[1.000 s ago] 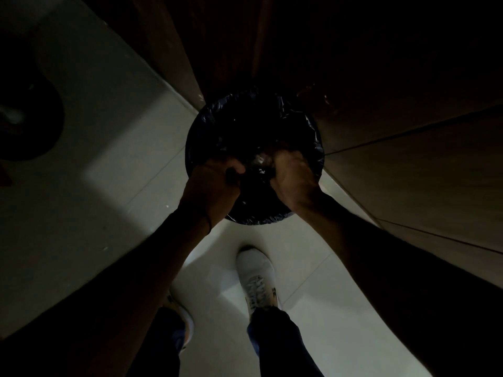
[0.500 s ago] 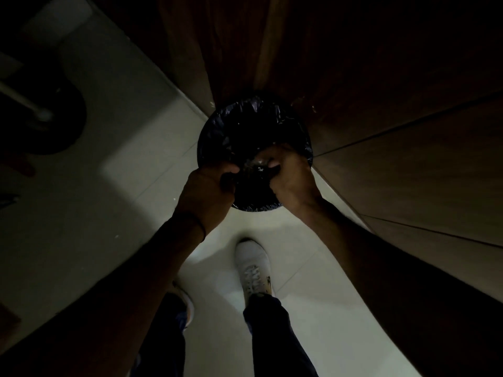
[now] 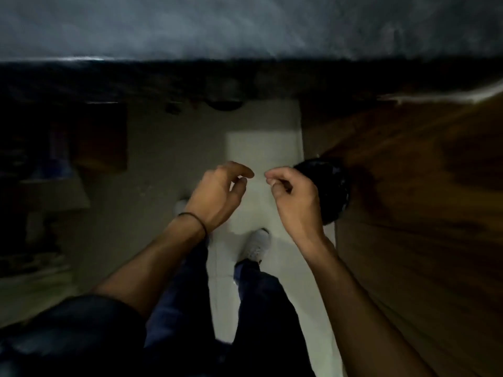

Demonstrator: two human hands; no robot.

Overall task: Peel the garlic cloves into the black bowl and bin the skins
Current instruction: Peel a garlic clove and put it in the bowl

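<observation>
Grey surface (image 3: pixel 245 25): it fills the whole top of the view, smeared by blur, with a dark band right beneath it. What it is I cannot tell.
Wooden front (image 3: pixel 413 219): brown grain takes up the right side and runs down to the floor.
Floor (image 3: pixel 264 151): pale tiles down the middle, with one bright patch of light straight ahead of the hands. The left side is dim, and the shapes there are too dark to name.
Legs (image 3: pixel 258 308): dark blue trousers, seen from above, both feet on the tiles.
Sleeve (image 3: pixel 70 333): a dark one at bottom left, and the bare left forearm reaches forward out of it.
Bin (image 3: pixel 336 191): here's the one that matters. It is round, lined in shiny black plastic, and stands on the floor tight against the wooden front. It is to the right of both hands, and the right hand covers its near left edge.
Left hand (image 3: pixel 221 195): up over the tiles, well clear of the bin. The fingers are loosely curled, thumb and forefinger are parted, and it holds nothing.
Right hand (image 3: pixel 295 205): level with the left and just beside it, with a gap between the two. The fingers are loosely curled, the thumb sits a little below the forefinger tip, and nothing shows in them.
Right shoe (image 3: pixel 258 244): white, toe pointing ahead, below and between the hands.
Left shoe (image 3: pixel 181 205): white, mostly hidden behind the left wrist.
Wristband (image 3: pixel 193 217): a thin dark loop round the left wrist.
</observation>
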